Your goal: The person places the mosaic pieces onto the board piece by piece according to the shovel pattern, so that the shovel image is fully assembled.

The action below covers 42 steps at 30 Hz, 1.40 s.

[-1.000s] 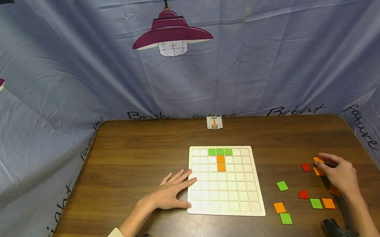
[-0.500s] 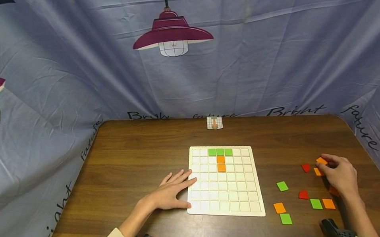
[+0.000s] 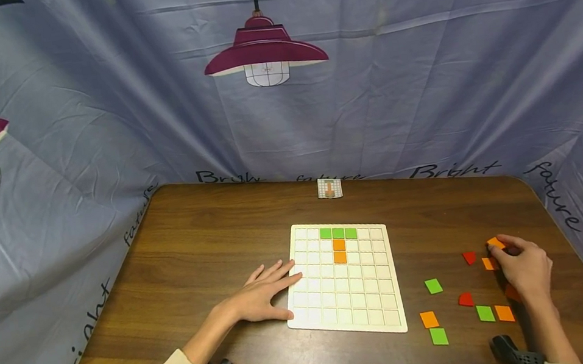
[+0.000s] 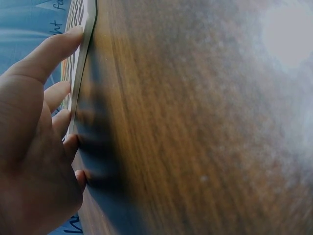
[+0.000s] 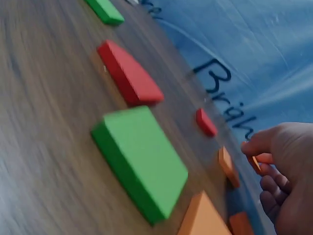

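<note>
We see the right hand (image 3: pixel 527 271) at the right of the tabletop (image 3: pixel 209 229), pinching an orange tile (image 3: pixel 495 243) between thumb and fingers. The left hand (image 3: pixel 260 300) is spread wide and grips nothing, its thumb and fingertips touching the left edge of a pale gridded board (image 3: pixel 340 298).

Between the right hand and the board we find loose pieces in the way: a red piece (image 3: pixel 470 257) just left of the held tile, and a green tile (image 3: pixel 433 286) nearer the board. A second orange tile (image 3: pixel 489 264) lies just nearer than the pinch. Beyond the board's far edge we see a small card (image 3: pixel 330 188), before a grey-blue curtain (image 3: pixel 148 102).
</note>
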Available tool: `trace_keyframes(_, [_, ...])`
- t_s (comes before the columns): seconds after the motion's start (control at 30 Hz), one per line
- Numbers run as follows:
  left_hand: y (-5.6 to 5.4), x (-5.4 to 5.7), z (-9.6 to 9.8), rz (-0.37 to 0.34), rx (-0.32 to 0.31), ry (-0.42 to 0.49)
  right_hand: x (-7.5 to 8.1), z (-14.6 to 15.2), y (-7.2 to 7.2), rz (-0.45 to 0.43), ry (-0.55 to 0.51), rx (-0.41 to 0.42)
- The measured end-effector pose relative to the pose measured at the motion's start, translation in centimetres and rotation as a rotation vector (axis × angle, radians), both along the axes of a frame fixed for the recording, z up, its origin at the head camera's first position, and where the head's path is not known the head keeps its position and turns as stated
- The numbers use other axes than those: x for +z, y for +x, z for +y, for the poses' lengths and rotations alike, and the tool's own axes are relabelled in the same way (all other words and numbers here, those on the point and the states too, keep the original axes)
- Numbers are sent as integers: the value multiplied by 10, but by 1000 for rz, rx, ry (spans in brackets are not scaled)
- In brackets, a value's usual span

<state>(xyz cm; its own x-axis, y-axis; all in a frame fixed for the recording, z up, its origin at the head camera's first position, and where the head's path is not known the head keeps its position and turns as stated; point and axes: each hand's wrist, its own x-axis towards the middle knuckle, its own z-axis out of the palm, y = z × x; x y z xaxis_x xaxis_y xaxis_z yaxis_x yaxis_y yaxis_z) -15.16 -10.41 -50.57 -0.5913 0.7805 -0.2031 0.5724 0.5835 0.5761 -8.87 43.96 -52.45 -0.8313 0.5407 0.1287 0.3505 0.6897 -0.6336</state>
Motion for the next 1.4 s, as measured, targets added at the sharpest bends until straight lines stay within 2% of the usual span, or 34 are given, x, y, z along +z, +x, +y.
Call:
trace_keyframes(0.2, [0,0,0,2,-1,-9,10,-24,-6,59,16,86])
trace_keyframes(0.4, [1,-1,0,2,2,-8,18,-59,-15,127,25,260])
trace_keyframes(0.6, [0,-2,0,10,3,-16,19,-100,-24,197,-15,423])
trace_keyframes(0.97, [1,-2,0,4,6,-16,19,-166,-29,181,-68,601])
trace_keyframes(1.4, [1,-1,0,3,6,-14,9,-212,-41,137,-101,758])
